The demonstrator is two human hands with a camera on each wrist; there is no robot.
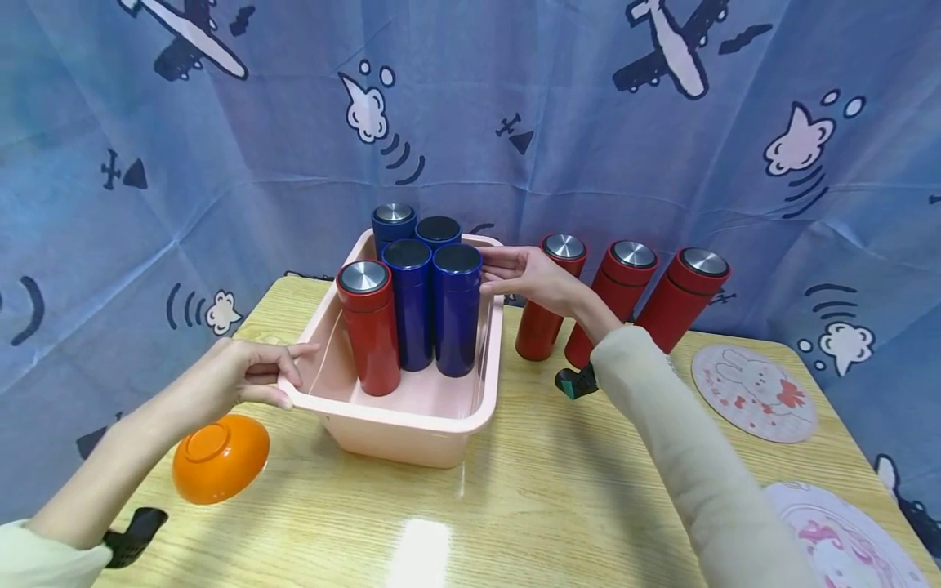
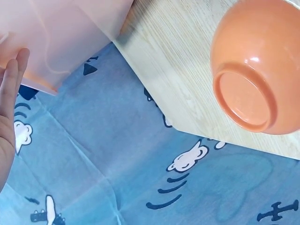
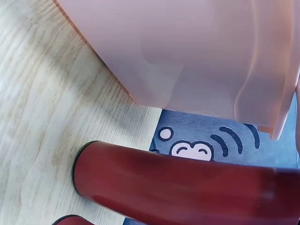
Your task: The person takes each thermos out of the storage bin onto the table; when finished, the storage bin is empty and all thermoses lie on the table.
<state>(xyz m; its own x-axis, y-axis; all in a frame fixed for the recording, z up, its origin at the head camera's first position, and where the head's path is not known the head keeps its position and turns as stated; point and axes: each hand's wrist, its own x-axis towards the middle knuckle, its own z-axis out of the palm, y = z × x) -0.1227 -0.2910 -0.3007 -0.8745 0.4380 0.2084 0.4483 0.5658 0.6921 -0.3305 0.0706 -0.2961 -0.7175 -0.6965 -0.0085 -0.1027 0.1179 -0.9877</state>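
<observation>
A pale pink plastic bin (image 1: 412,418) stands on the table, holding one red thermos (image 1: 375,347) with a silver lid and several blue thermoses (image 1: 457,327). My left hand (image 1: 253,371) pinches the bin's front left rim, thumb low and index finger over the edge. In the left wrist view, fingers (image 2: 18,70) show against the bin's outer wall. My right hand (image 1: 532,278) reaches over the right rim, its fingers fairly straight and their tips right at the nearest blue thermos's upper side. That thermos has a black top.
Three red thermoses (image 1: 540,327) with silver lids stand right of the bin. An upside-down orange bowl (image 1: 220,461) lies at the left. Two round printed mats, a rabbit mat (image 1: 753,392) and a pink-patterned mat (image 1: 845,539), lie at the right. A blue curtain (image 1: 470,147) hangs behind.
</observation>
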